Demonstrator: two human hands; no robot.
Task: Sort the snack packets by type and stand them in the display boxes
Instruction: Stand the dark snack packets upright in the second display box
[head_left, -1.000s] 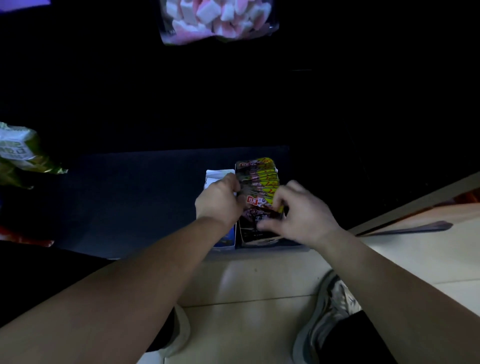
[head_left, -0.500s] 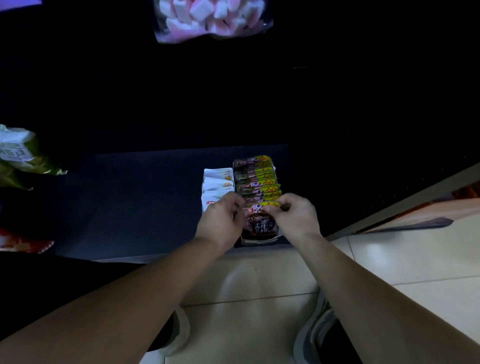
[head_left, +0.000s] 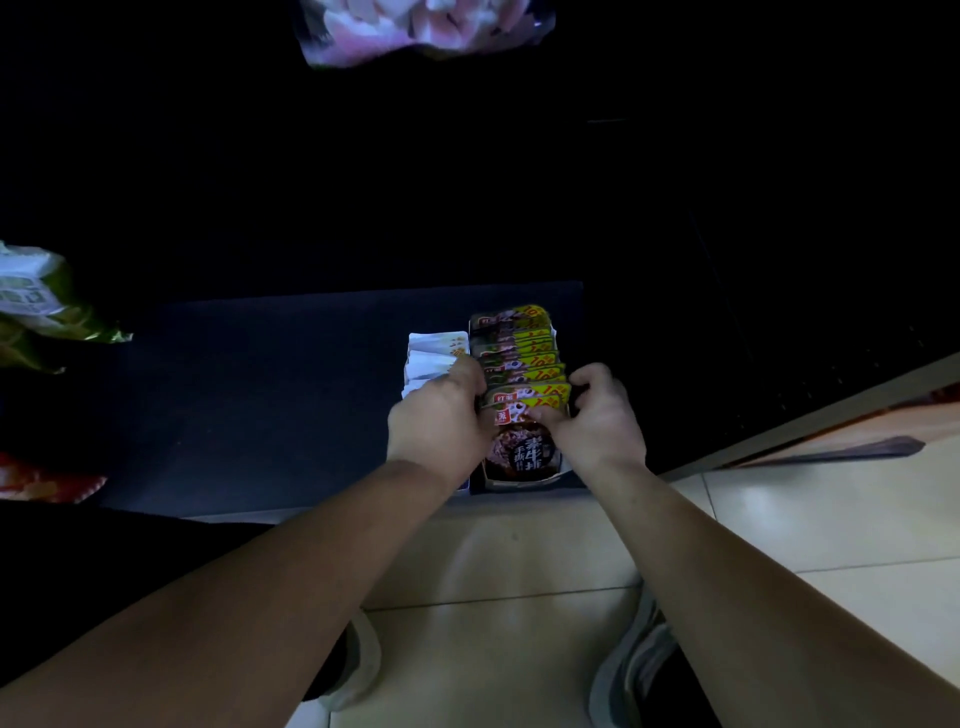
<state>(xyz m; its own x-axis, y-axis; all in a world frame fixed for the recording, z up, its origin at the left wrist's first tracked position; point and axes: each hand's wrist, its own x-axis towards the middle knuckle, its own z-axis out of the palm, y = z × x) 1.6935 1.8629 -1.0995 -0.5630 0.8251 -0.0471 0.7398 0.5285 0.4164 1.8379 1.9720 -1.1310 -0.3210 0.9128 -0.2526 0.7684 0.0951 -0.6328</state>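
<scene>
The left hand and right hand pinch the top corners of the nearest dark packet in the right display box; white packets stand just left.

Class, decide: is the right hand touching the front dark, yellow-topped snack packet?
Touching. Head view: the right hand pinches the top edge of the front dark, yellow-topped snack packet.

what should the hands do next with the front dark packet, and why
Probably tip the front packet upright against the row behind it, then let go. The left hand and right hand grip its top edge from either side, and it leans forward with its face showing, while the others stand close-packed in the display box.
</scene>
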